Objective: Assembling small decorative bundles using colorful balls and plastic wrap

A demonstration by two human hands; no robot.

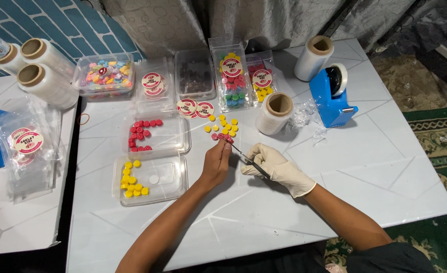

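My bare left hand [216, 163] pinches a short row of red candy discs [224, 137] at its fingertips, just above the white table. My right hand [276, 168] wears a cream glove and grips thin dark tweezers [248, 159], whose tip points at those red discs. Loose yellow and red candy discs [222, 126] lie on the table just beyond my left fingers. Both hands are close together near the table's middle.
Clear trays hold red discs [141, 135] and yellow discs [131, 180] at left. Clear boxes of mixed candies [104, 74] and round stickers [195, 107] stand at the back. Wrap rolls [274, 112] and a blue tape dispenser [330, 98] sit right; more rolls [44, 76] far left.
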